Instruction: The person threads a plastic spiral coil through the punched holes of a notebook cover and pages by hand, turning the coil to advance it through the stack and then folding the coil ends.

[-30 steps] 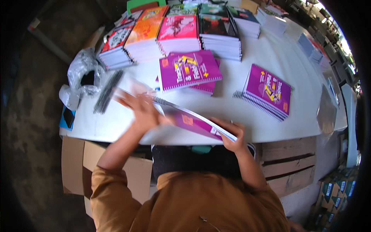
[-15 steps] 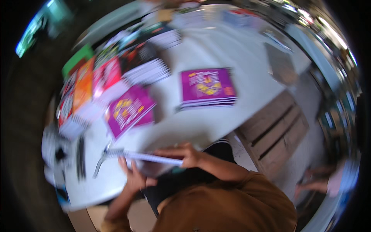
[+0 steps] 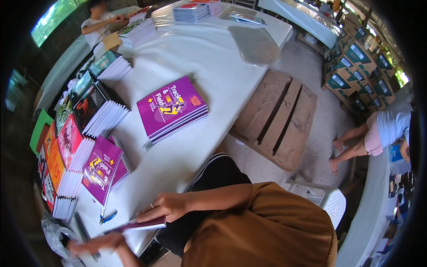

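At the table's near edge, a purple notebook (image 3: 144,224) is seen nearly edge-on. My right hand (image 3: 165,207), with a ring on one finger, grips it, fingers lying over the top. To its left my left hand (image 3: 98,244) is smeared by motion, close to the black spiral coils (image 3: 80,226) on the table; whether it holds anything does not show. Blue-handled pliers (image 3: 107,217) lie just beyond the notebook. Behind them, purple spiral notebooks (image 3: 103,168) rest overlapping. A neat stack of the same purple notebooks (image 3: 172,107) sits farther right, coil ends sticking out.
Stacks of colourful notebooks (image 3: 100,109) line the table's left side, with a clear plastic bag (image 3: 55,229) near the front. A wooden pallet (image 3: 278,120) stands beyond the right edge. Another person (image 3: 95,26) works at the far left; someone else (image 3: 373,133) stands right, near stacked cartons (image 3: 356,66).
My left hand has left the notebook and moved left toward the black coils. My right hand still has the notebook, now lower in view. The view has turned, and blur has lessened.
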### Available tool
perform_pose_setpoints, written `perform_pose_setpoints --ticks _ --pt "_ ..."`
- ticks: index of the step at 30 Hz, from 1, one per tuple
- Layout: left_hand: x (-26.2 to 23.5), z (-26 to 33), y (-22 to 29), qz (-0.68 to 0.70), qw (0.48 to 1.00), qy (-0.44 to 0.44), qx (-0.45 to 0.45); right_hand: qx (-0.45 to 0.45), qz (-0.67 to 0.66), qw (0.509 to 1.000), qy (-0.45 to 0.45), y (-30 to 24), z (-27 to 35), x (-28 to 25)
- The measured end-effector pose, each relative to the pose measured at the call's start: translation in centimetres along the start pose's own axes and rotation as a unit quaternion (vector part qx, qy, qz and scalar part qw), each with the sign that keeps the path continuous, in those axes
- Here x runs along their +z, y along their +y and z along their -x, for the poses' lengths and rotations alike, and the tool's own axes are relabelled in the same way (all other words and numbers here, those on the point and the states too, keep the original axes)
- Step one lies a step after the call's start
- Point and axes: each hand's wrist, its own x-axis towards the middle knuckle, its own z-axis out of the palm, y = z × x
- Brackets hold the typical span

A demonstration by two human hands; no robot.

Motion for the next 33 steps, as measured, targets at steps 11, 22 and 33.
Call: perform_pose_setpoints --ticks 11,22,33 --pt "1.1 7.1 1.9 0.258 0.952 -0.154 -0.058 0.077 -0.035 0.996 0.027 -0.2 -1.4 -0.8" --pt "-2.3 0.3 3.9 0.25 0.94 -0.183 0.144 0.081 0.01 0.995 0.062 -0.1 -2.4 -0.3" --pt "0.1 -1.9 5.2 0.307 0.941 0.036 0.14 0.072 0.032 0.996 0.032 0.0 -1.8 -0.7"
